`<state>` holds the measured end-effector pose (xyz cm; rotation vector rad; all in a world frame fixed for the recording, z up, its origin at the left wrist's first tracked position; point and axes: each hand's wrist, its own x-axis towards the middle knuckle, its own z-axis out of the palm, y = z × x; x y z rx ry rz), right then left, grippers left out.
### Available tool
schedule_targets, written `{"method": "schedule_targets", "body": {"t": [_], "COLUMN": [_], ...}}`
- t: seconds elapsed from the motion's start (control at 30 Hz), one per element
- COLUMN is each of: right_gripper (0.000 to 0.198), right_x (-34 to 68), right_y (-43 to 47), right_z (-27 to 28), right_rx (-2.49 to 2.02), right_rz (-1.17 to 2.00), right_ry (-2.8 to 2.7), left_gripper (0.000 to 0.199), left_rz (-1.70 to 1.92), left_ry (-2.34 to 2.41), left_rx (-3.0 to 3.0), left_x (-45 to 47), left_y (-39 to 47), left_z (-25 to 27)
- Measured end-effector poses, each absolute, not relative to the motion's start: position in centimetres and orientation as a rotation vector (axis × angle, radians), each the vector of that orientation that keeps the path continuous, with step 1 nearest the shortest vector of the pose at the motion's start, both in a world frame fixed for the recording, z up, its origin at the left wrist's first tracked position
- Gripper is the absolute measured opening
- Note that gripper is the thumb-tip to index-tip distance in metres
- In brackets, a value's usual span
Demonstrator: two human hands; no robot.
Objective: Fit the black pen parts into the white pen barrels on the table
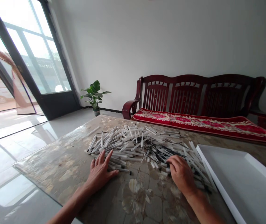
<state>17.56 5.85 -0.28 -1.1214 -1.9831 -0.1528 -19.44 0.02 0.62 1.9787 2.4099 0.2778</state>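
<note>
A loose heap of white and clear pen barrels [116,143] spreads over the patterned table [135,199]. Thin black pen parts [159,153] lie mixed in, mostly toward the heap's right half. At the near left edge of the heap, my left hand [101,171] rests with its fingers spread, touching some barrels. My right hand [182,172] is at the near right side, beside the black parts, its fingers curled in. What those fingers hold, if anything, is hidden by the hand. One small black cap [130,172] lies apart, between the two hands.
A shallow white tray [247,180] stands on the right of the table, against the heap's edge. Behind the table is a dark red wooden bench [196,93] with a red patterned cover [205,123]. A potted plant [95,95] and glass door [37,59] are at left.
</note>
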Motion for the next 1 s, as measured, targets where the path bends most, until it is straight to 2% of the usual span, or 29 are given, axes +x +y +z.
{"method": "schedule_targets", "body": {"t": [0.33,0.57,0.77,0.93,1.0], "right_gripper": [0.028,0.028,0.029,0.029,0.029], "right_x": [17.4,17.3,17.4,17.3,17.2], "right_y": [5.7,5.7,5.5,5.6,5.6], "right_z": [-0.1,-0.2,-0.2,-0.2,-0.2], "right_rx": [-1.143,-1.144,-1.15,-1.164,-1.169], "right_rz": [-0.157,-0.171,-0.158,-0.168,-0.167], "right_ry": [-1.988,-1.993,-1.967,-1.979,-1.986], "left_gripper": [0.081,0.081,0.091,0.084,0.088], "left_rz": [0.285,0.453,0.518,0.427,0.374], "left_ry": [2.318,2.32,2.161,2.068,2.007], "left_rx": [1.968,1.876,1.929,2.096,2.2], "left_x": [-9.9,-5.8,-5.7,-7.6,-8.0], "left_y": [4.0,7.0,5.9,1.9,1.1], "left_z": [0.9,1.0,1.7,1.0,0.4]}}
